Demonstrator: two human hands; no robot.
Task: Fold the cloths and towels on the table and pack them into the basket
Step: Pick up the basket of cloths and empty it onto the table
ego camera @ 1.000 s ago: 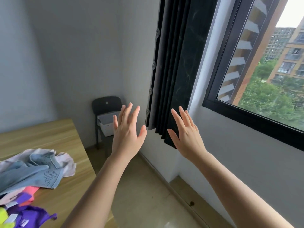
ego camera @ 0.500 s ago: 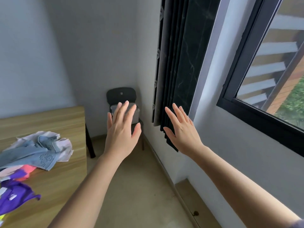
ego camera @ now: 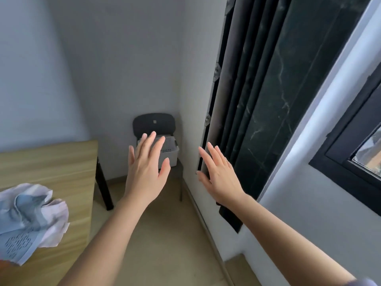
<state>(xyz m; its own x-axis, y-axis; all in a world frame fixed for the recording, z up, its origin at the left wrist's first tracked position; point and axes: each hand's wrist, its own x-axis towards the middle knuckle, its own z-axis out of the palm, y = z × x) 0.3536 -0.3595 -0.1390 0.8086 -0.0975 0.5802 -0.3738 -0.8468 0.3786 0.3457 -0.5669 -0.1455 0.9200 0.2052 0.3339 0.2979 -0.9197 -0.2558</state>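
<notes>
right now both of your hands are raised in front of you with nothing in them; your left hand is spread flat, fingers straight and slightly apart, its back toward you; your right hand is flat too, fingers straight and close together, in front of the lower edge of the dark curtain; whether it touches the curtain i cannot tell. the white basket sits on the seat of a black chair in the corner of the room, partly hidden behind your left fingers, well apart from the cloths; these are a crumpled heap of pale blue and whitish fabric, lying unfolded on the wooden table at your lower left, near its right edge; a black window frame shows at the far right.
</notes>
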